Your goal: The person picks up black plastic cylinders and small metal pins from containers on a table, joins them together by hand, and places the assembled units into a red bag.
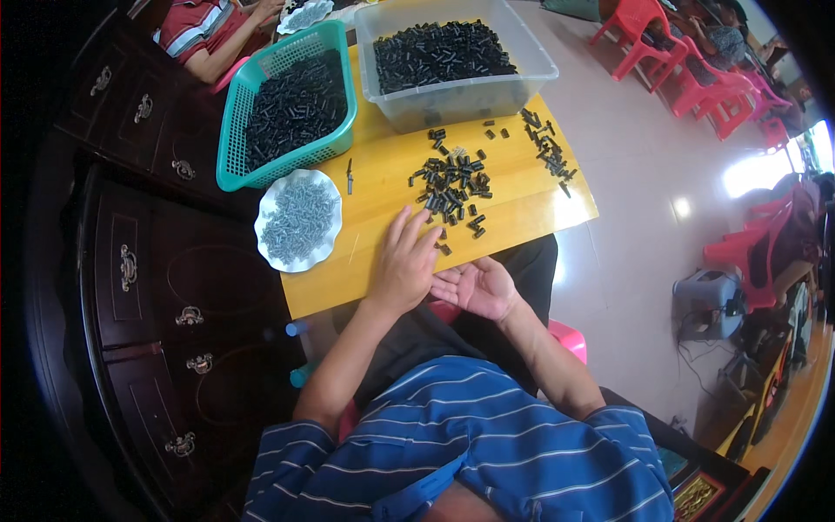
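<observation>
The right hand (475, 289) was palm up at the near edge of the yellow table (531, 217), fingers close together, clamped on nothing, maybe to catch bits. The left hand (407, 263) lay palm down, fingers a little apart, by the pile of black tubes (448, 187). The white dish (336, 213) likely kept silver bits (300, 217) apart. Farther off, the green basket (315, 157) and clear tub (487, 106) held more tubes.

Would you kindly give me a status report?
Left hand palm down, at black pieces. Right hand palm up, by table edge. Pieces loosely piled. No obstruction seen.
</observation>
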A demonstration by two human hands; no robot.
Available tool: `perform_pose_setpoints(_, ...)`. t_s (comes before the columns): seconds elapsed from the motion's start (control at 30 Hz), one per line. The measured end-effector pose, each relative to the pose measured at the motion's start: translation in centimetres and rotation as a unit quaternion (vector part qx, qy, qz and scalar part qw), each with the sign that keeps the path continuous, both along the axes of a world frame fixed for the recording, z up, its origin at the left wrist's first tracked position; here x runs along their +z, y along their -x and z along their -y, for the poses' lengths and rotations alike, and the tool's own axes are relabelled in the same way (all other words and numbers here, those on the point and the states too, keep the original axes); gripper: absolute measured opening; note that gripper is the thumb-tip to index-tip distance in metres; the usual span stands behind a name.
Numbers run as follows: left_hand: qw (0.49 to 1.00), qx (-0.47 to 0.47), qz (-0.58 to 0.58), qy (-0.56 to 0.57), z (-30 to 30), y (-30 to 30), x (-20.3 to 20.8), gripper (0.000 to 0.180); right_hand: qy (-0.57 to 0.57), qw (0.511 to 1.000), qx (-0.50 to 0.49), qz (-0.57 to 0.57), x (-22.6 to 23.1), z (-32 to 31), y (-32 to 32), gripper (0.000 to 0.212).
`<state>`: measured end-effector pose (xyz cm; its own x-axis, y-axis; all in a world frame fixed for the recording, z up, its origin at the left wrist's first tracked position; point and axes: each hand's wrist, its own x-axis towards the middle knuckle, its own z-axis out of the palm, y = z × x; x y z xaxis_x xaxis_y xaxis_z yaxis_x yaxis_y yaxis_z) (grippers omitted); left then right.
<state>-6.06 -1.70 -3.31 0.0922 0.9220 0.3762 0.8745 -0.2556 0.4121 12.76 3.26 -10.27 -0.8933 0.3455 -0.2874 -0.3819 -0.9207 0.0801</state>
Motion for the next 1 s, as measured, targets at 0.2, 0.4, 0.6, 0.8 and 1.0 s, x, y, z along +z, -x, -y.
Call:
perform_pose_setpoints(0.2,0.997,0.029,0.069,-0.022,0.1,1.8,0.6,0.038,-0.029,0.998,0.019,0.043,1.3,0.1,0.4,0.060)
perform_pose_setpoints(0.4,0.981,0.056,0.188,-0.009,0.5,1.9,0.1,0.033,-0.022,0.999,0.039,0.029,0.8,0.8,0.7,0.062)
perform_pose_setpoints(0.6,0.992,0.038,0.120,-0.034,0.4,1.7,0.8,0.026,-0.007,0.999,0.037,0.023,0.3,1.6,1.7,0.063)
perform_pose_setpoints(0.8,0.991,0.041,0.114,-0.047,0.5,2.0,0.9,0.020,0.010,0.999,0.020,0.035,0.0,2.0,1.7,0.062)
perform_pose_setpoints(1.0,0.977,0.085,0.191,0.042,1.5,4.4,2.0,0.023,0.036,0.998,0.024,0.040,-1.2,2.5,1.6,0.056)
